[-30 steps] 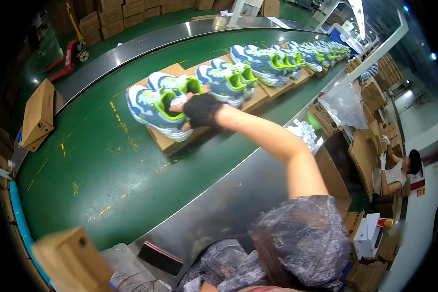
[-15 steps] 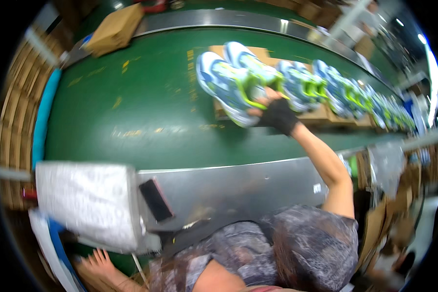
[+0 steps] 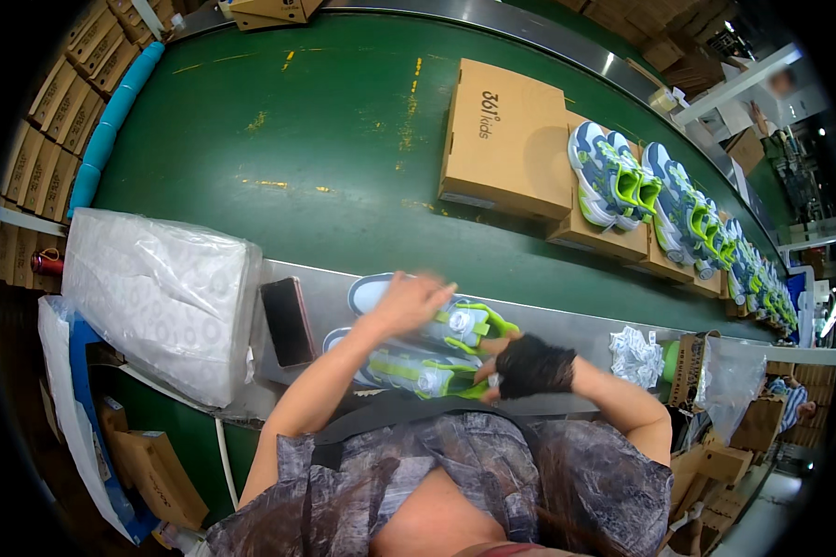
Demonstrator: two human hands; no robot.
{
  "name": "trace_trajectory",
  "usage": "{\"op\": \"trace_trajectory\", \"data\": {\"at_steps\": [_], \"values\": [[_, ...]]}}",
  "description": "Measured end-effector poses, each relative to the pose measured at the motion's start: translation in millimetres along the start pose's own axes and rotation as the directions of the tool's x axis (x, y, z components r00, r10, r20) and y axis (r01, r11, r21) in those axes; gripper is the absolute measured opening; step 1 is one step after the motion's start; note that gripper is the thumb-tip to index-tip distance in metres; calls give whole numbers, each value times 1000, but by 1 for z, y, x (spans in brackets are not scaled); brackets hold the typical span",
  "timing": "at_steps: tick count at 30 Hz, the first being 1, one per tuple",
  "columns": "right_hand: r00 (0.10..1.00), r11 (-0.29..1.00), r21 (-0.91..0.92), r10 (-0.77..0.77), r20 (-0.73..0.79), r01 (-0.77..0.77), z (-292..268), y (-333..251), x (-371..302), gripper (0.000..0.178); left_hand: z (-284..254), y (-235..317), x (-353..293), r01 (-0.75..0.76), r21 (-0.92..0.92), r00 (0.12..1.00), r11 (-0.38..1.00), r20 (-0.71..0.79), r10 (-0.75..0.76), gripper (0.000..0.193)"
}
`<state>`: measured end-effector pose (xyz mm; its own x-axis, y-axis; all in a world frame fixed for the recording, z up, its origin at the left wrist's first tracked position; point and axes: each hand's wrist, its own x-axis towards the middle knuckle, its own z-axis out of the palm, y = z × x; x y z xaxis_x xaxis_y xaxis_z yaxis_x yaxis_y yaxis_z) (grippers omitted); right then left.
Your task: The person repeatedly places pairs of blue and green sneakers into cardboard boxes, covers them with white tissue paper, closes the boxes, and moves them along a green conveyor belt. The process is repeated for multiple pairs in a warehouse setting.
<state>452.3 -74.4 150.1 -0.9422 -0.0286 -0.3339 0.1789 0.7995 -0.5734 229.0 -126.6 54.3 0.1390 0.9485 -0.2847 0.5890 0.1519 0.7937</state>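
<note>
Left hand: my left hand (image 3: 411,302) lies flat on the far sneaker (image 3: 437,320).
Right hand: my gloved right hand (image 3: 529,365) grips the near sneaker (image 3: 399,369).
Where: both sneakers rest on the steel ledge (image 3: 567,330) beside the green belt (image 3: 344,139).

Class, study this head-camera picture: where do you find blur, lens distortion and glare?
Head view: the left hand over the pair of sneakers is motion-smeared, while the gloved right hand is sharper; the fisheye bends the green conveyor belt and darkens the rim; light glares off the plastic-wrapped bundle.
</note>
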Motion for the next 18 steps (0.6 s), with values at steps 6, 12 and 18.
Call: {"op": "trace_trajectory", "data": {"at_steps": [6,12,18], "values": [[756,941,25,286,-589,-337,-79,109,35,28,12,12,10,-195,111,931,974,-292,220,41],[587,638,36,729,-352,-770,-97,174,69,100,14,17,9,-119,199,941,973,-290,174,50],[478,603,-138,451,-754,-786,-21,198,131,78,2,13,10,8,8,968,1000,-252,-6,62]]}}
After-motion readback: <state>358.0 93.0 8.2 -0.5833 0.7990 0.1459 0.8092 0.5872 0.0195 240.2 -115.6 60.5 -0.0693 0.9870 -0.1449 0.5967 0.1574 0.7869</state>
